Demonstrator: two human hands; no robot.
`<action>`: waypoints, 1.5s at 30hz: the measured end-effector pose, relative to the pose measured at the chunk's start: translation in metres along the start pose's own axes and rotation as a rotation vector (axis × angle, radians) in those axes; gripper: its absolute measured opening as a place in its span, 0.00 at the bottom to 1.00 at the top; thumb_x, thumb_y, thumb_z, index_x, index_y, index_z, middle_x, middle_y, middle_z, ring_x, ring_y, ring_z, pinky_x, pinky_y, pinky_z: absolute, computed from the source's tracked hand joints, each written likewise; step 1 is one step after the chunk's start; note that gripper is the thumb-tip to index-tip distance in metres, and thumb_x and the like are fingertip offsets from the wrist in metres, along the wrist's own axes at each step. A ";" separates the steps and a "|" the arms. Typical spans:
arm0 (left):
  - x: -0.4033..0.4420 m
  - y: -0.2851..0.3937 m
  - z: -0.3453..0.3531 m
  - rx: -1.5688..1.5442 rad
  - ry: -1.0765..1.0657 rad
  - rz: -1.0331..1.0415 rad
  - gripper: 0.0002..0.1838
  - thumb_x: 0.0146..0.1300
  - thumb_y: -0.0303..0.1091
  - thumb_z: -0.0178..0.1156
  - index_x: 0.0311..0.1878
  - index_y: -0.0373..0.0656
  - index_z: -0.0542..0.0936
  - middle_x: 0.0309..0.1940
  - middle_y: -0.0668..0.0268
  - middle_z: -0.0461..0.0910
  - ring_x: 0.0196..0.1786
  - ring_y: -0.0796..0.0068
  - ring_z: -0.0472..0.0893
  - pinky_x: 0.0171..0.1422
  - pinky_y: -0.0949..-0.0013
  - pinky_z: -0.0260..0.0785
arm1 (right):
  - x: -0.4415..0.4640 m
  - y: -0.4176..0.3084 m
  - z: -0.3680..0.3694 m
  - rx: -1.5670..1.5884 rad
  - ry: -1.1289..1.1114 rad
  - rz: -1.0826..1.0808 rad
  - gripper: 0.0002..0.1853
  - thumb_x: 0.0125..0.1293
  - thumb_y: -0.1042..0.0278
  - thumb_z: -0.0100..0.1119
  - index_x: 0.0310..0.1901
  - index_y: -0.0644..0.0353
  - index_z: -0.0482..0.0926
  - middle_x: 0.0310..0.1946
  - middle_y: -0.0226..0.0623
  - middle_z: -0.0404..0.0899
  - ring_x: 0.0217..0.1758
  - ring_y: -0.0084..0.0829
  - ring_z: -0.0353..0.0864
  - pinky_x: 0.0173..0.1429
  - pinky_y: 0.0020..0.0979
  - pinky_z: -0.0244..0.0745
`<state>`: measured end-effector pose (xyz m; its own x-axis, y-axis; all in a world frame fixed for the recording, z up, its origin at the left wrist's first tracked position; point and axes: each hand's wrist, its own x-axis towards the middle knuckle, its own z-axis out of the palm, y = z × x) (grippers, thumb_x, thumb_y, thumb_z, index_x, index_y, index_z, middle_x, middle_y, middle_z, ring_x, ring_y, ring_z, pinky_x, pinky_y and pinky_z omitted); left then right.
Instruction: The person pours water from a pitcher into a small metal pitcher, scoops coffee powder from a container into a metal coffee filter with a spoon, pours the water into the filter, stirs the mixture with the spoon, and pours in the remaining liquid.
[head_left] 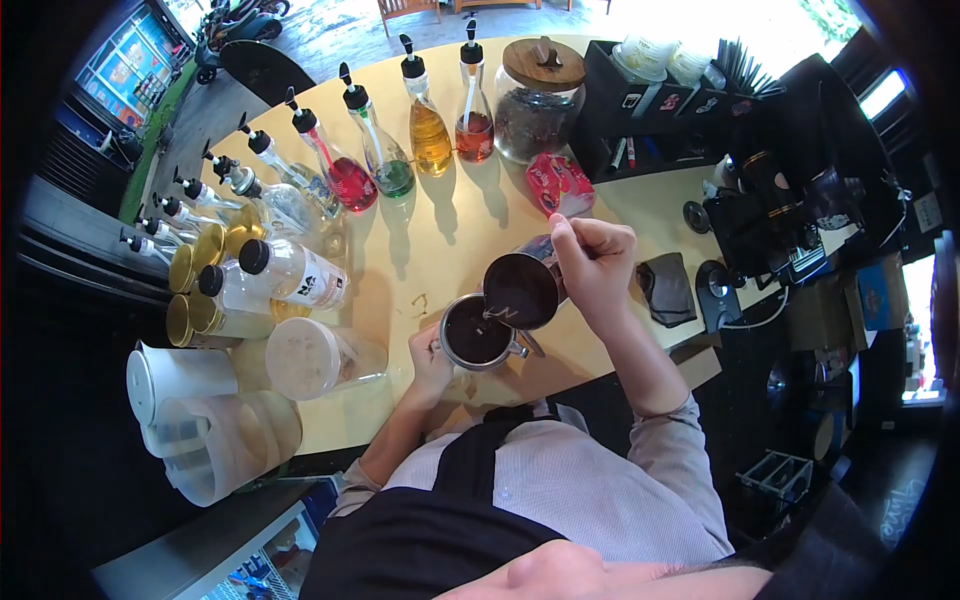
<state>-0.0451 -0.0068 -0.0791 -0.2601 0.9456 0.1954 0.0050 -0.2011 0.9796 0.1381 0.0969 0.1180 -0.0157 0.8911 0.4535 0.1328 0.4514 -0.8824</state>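
Observation:
My right hand [598, 262] is closed near the top of a pitcher [522, 290] with a dark inside, raised and tilted to the left. Its rim overlaps the rim of a metal pitcher [478, 333] below, which has dark liquid in it. Whether liquid runs between the two is hard to make out. Around the left side of the lower pitcher, my left hand [430, 358] is wrapped, with its fingers partly hidden. A pink packet [558, 185] lies just beyond my right hand.
Pump bottles of coloured syrup [395, 165] curve along the far and left edge. A wood-lidded glass jar [540, 100] stands at the back. Plastic jugs [232, 440] and a lidded tub [318, 358] are at left. A dark cloth [667, 290] lies at right, near black equipment.

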 end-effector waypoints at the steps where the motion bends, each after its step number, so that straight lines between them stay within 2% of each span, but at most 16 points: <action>1: 0.000 -0.002 -0.001 0.003 -0.008 0.001 0.12 0.61 0.31 0.53 0.25 0.36 0.80 0.22 0.73 0.77 0.26 0.86 0.72 0.30 0.79 0.63 | 0.000 -0.001 0.001 0.008 -0.006 -0.002 0.21 0.59 0.76 0.56 0.11 0.66 0.62 0.08 0.20 0.55 0.14 0.09 0.51 0.17 0.22 0.43; 3: 0.001 -0.001 -0.001 0.006 -0.014 0.003 0.12 0.61 0.31 0.52 0.26 0.36 0.80 0.22 0.73 0.77 0.26 0.86 0.73 0.31 0.79 0.63 | 0.001 -0.003 0.002 0.016 -0.007 0.003 0.21 0.59 0.76 0.56 0.11 0.66 0.62 0.08 0.20 0.55 0.14 0.09 0.51 0.17 0.22 0.43; 5: 0.001 0.000 0.001 0.040 -0.020 0.062 0.22 0.67 0.45 0.49 0.30 0.33 0.79 0.20 0.68 0.76 0.25 0.83 0.72 0.28 0.75 0.64 | 0.001 -0.005 0.003 0.024 -0.007 0.009 0.21 0.59 0.76 0.56 0.11 0.66 0.62 0.08 0.20 0.55 0.14 0.09 0.51 0.17 0.23 0.43; 14: 0.001 -0.002 -0.001 0.053 -0.031 0.056 0.16 0.63 0.37 0.49 0.32 0.33 0.80 0.23 0.65 0.79 0.27 0.81 0.75 0.32 0.75 0.67 | -0.002 -0.004 0.003 -0.010 -0.012 -0.060 0.22 0.57 0.77 0.58 0.10 0.66 0.60 0.08 0.24 0.50 0.15 0.10 0.49 0.17 0.24 0.42; 18: 0.000 -0.006 -0.002 0.043 -0.035 0.017 0.17 0.63 0.38 0.49 0.33 0.33 0.80 0.24 0.65 0.80 0.27 0.80 0.76 0.32 0.75 0.67 | -0.004 -0.003 0.000 -0.011 -0.018 -0.062 0.21 0.57 0.77 0.58 0.11 0.66 0.60 0.09 0.26 0.49 0.14 0.11 0.48 0.17 0.24 0.42; 20: 0.000 -0.009 0.000 -0.001 0.003 0.051 0.13 0.64 0.33 0.52 0.27 0.35 0.80 0.23 0.71 0.78 0.26 0.85 0.73 0.30 0.79 0.64 | -0.004 -0.003 -0.002 -0.012 -0.016 -0.061 0.21 0.57 0.77 0.57 0.11 0.66 0.61 0.08 0.26 0.49 0.14 0.11 0.48 0.17 0.24 0.42; 29: -0.001 -0.005 -0.002 0.007 -0.016 0.016 0.10 0.61 0.28 0.52 0.27 0.36 0.80 0.23 0.72 0.78 0.26 0.85 0.72 0.30 0.79 0.63 | -0.003 0.002 -0.007 -0.042 0.003 -0.041 0.21 0.57 0.77 0.57 0.10 0.66 0.62 0.07 0.24 0.52 0.13 0.10 0.50 0.17 0.24 0.44; 33: 0.000 -0.005 -0.001 -0.010 -0.004 -0.008 0.12 0.62 0.31 0.52 0.27 0.36 0.80 0.22 0.72 0.78 0.26 0.85 0.73 0.30 0.78 0.64 | -0.001 0.000 -0.003 -0.035 0.015 -0.049 0.21 0.57 0.77 0.57 0.10 0.66 0.62 0.07 0.24 0.51 0.13 0.10 0.50 0.17 0.23 0.43; 36: 0.001 -0.005 -0.001 -0.007 -0.005 0.053 0.15 0.64 0.35 0.53 0.26 0.35 0.80 0.22 0.71 0.78 0.25 0.84 0.73 0.30 0.78 0.64 | 0.000 0.000 -0.001 -0.030 0.017 -0.068 0.21 0.57 0.77 0.57 0.10 0.66 0.61 0.07 0.24 0.51 0.13 0.11 0.50 0.17 0.24 0.43; 38: 0.001 -0.004 -0.001 0.049 -0.036 0.057 0.20 0.66 0.41 0.48 0.31 0.32 0.79 0.21 0.67 0.77 0.26 0.81 0.74 0.30 0.76 0.65 | 0.000 0.000 0.000 -0.030 0.011 -0.081 0.21 0.57 0.77 0.57 0.10 0.66 0.60 0.07 0.25 0.50 0.13 0.11 0.49 0.17 0.24 0.43; 45: 0.000 -0.005 -0.003 0.043 -0.037 0.022 0.19 0.65 0.39 0.48 0.31 0.32 0.80 0.22 0.66 0.78 0.26 0.81 0.75 0.31 0.75 0.66 | -0.001 -0.003 0.001 -0.021 -0.009 -0.094 0.22 0.56 0.78 0.58 0.10 0.66 0.58 0.08 0.26 0.50 0.13 0.12 0.48 0.17 0.24 0.42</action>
<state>-0.0479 -0.0067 -0.0839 -0.2233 0.9501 0.2179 0.0518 -0.2116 0.9760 0.1364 0.0947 0.1201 -0.0384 0.8451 0.5332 0.1508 0.5324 -0.8330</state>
